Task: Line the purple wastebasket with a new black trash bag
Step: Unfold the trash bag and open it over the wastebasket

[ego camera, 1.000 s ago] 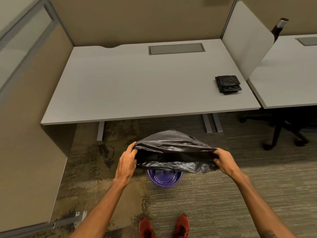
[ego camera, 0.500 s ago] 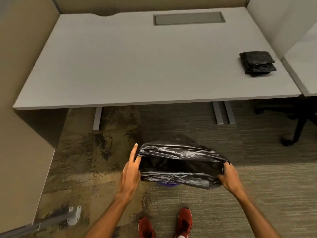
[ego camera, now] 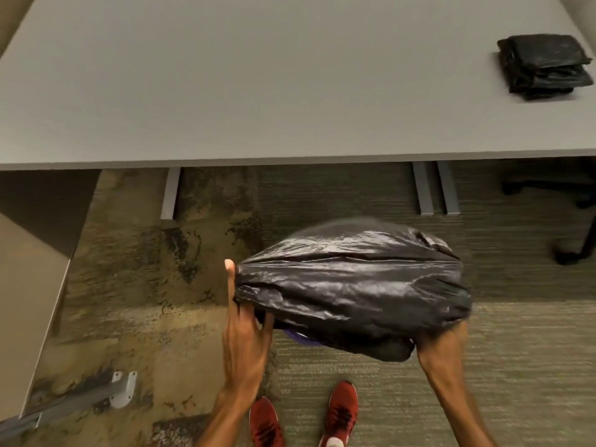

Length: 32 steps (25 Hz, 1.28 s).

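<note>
Black bag (glossy), red shoes

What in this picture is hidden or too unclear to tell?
Head view only:
- Purple wastebasket: only a sliver shows; the black trash bag covers the rest, so whether the bag is over its rim is unclear.
- Right hand: its fingers are buried under the bag.
- Left hand: its grip on the bag's edge is partly hidden.
- Bag's top edge: motion-blurred.
- Office chair: cut off by the right edge and the desk.
</note>
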Each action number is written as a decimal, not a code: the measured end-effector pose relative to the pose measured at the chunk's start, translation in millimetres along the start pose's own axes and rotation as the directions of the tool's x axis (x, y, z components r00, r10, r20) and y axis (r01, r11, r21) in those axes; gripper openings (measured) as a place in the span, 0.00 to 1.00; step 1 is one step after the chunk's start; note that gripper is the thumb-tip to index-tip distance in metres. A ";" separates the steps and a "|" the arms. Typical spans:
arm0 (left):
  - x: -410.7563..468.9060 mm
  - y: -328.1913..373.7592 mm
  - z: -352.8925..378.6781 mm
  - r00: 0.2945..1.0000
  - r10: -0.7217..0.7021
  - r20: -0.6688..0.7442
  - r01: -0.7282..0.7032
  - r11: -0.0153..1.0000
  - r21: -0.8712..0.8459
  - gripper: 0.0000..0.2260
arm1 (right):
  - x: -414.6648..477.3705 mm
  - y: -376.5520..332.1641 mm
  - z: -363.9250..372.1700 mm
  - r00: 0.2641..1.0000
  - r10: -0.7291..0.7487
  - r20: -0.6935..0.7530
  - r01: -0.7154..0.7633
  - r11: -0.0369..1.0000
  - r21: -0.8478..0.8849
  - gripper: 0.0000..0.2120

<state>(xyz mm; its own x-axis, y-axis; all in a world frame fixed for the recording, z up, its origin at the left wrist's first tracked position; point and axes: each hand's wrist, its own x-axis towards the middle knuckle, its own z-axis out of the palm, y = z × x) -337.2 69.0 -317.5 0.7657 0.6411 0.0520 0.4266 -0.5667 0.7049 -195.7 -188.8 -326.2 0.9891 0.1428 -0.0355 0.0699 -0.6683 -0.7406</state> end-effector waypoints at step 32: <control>28.0 -216.1 136.8 0.765 -0.336 0.549 0.188 0.932 0.309 0.46 | 56.9 169.5 152.7 0.707 0.255 0.660 -0.315 0.949 -0.028 0.26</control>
<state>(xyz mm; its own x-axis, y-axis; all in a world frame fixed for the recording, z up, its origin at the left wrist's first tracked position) -342.1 138.6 -565.1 0.7066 0.3967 -0.5859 0.6905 -0.5678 0.4481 -147.3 -182.5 -556.2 0.6316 0.4122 -0.6566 -0.2420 -0.6997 -0.6721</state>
